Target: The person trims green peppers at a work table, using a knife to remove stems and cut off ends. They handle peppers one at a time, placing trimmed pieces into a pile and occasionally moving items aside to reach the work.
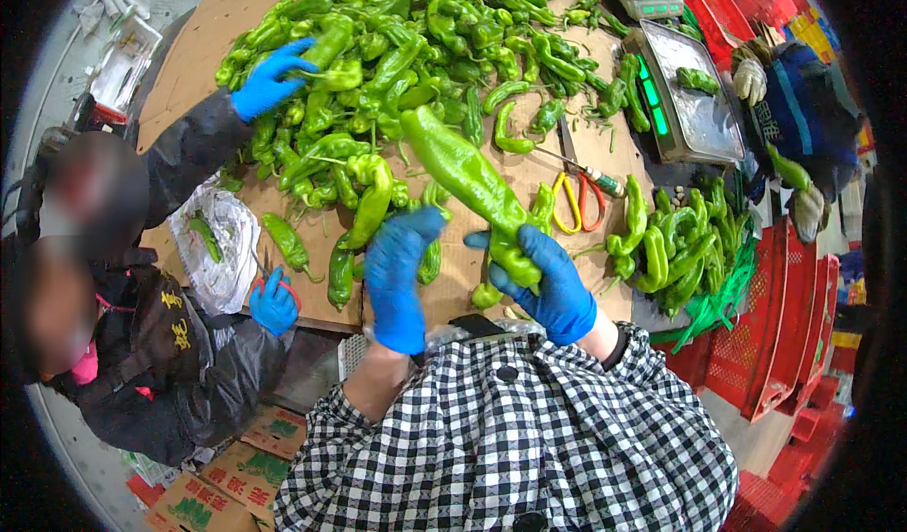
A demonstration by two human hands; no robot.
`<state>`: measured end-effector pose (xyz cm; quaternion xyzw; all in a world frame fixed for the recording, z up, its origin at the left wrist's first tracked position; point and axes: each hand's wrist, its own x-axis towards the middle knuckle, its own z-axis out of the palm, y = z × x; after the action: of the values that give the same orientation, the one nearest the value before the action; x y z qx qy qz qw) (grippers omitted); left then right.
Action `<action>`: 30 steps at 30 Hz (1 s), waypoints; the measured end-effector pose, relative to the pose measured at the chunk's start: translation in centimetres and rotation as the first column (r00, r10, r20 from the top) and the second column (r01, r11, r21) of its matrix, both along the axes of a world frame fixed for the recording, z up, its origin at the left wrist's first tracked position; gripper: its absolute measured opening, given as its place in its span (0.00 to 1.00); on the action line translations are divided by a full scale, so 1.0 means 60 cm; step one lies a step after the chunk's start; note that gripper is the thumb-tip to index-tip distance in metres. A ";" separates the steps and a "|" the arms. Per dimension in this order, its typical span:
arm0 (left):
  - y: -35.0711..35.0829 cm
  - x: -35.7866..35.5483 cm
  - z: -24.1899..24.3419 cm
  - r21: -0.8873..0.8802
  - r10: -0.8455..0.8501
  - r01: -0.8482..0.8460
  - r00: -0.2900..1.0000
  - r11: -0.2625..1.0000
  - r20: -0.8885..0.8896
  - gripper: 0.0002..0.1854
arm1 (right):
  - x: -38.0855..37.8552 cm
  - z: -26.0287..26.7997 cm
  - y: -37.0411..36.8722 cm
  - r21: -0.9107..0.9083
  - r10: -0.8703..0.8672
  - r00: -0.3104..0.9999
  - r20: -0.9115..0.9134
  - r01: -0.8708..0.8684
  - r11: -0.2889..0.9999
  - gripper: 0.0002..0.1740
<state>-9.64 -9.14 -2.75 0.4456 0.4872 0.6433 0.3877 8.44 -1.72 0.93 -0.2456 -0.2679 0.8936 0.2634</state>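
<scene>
In my right hand (pixel 549 284), gloved in blue, is a large long green pepper (pixel 460 167), its broad end pointing up and away from me. A second, curled pepper (pixel 514 252) is in the same grip, pressed against it. My left hand (pixel 404 270), also blue-gloved, is blurred with bent fingers beside several peppers; whether it holds one cannot be made out. Just beyond it lies a bent pepper (pixel 372 202). Past both hands spreads a big heap of green peppers (pixel 397 50) on cardboard (pixel 460 284).
Scissors (pixel 579 202) and a screwdriver (pixel 602 183) lie right of centre. A scale (pixel 698 100) stands beyond them. Sorted peppers (pixel 684 248) sit on green netting (pixel 708 319) near red crates (pixel 765 326). At left, a co-worker's hand (pixel 273 78) reaches into the heap; another (pixel 275 304) holds scissors.
</scene>
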 end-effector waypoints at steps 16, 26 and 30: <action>0.049 0.052 0.106 -0.050 0.000 0.032 0.834 0.998 0.552 0.37 | 0.017 0.077 -0.017 -0.418 0.309 0.951 0.018 -0.274 0.866 0.37; 0.044 0.059 0.109 -0.159 0.097 -0.017 0.853 0.987 0.513 0.33 | 0.019 0.033 -0.013 -0.376 0.325 0.917 -0.233 -0.393 0.839 0.39; 0.045 0.059 0.095 -0.207 0.147 -0.055 0.875 0.977 0.460 0.31 | 0.037 0.011 -0.020 0.230 0.159 0.975 0.154 -0.192 0.954 0.35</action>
<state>-6.09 -6.47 2.93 0.2104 0.4589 0.7032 0.5006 10.64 -2.92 1.60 -0.2457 -0.4135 0.8554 0.1923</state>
